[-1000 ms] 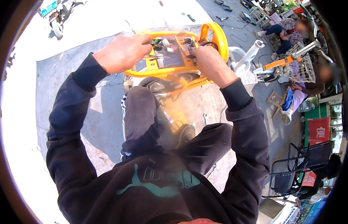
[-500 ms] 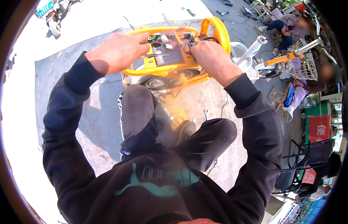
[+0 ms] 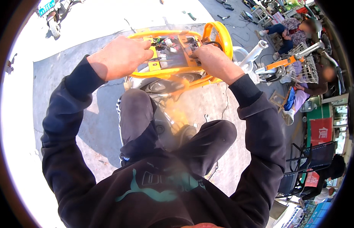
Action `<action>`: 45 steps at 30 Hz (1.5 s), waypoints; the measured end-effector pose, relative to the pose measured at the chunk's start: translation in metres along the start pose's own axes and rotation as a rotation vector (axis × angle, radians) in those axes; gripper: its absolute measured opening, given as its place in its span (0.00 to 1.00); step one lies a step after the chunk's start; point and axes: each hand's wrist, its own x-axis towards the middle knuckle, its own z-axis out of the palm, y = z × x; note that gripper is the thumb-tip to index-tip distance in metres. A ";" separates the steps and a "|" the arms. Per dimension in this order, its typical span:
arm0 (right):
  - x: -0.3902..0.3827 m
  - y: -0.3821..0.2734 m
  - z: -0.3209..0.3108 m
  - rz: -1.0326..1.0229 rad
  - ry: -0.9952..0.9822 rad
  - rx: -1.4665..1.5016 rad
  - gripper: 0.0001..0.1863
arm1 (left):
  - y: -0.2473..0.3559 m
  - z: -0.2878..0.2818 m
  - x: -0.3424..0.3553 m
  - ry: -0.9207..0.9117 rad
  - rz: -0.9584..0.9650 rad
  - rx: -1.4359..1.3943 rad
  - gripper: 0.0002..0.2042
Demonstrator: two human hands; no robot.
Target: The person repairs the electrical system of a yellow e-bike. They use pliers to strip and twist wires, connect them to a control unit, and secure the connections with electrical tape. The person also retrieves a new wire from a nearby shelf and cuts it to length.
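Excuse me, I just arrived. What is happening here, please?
A person in a dark long-sleeved sweatshirt has both hands at a yellow tubular metal frame. The left hand is at its left end; the right hand is by the flat yellow crossbar near its right end. What the fingertips grip is unclear. Between them, thin coloured wires lie exposed. A small metal wrench lies on the ground.

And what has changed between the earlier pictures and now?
Since the first picture, the right sleeve has swung outward to the right at the elbow, and the left sleeve has shifted slightly left. No hold is visibly taken or released. The left hand stays at the orange frame's left part, the right hand toward its right end.
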 end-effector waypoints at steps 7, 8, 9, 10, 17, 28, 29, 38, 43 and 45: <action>-0.022 -0.021 0.014 0.284 0.306 0.173 0.08 | -0.003 -0.002 -0.006 -0.001 0.045 -0.037 0.11; -0.023 -0.019 0.019 0.262 0.331 0.176 0.09 | -0.004 -0.002 -0.006 0.011 0.054 -0.029 0.11; -0.023 -0.018 0.020 0.215 0.355 0.159 0.10 | -0.005 -0.004 -0.007 -0.001 0.046 -0.033 0.10; -0.021 -0.016 0.020 0.177 0.308 0.114 0.10 | -0.006 -0.008 -0.007 -0.013 0.039 -0.036 0.08; -0.010 -0.006 0.014 0.084 0.169 -0.020 0.14 | -0.012 -0.014 -0.013 -0.079 0.004 -0.129 0.06; -0.002 -0.016 0.026 0.195 0.383 0.007 0.10 | -0.023 -0.029 -0.055 -0.155 -0.145 -0.260 0.04; -0.005 -0.016 0.024 0.204 0.375 0.077 0.10 | -0.021 -0.033 -0.060 -0.180 -0.190 -0.336 0.04; -0.033 -0.039 0.052 0.156 0.890 0.415 0.14 | -0.022 -0.071 -0.030 0.141 -0.123 -0.384 0.07; -0.059 -0.053 0.058 0.116 0.928 0.503 0.13 | -0.018 -0.091 0.039 0.223 -0.151 -0.643 0.17; -0.063 -0.060 0.057 0.183 0.755 1.040 0.10 | -0.001 -0.100 0.059 0.249 -0.151 -0.623 0.16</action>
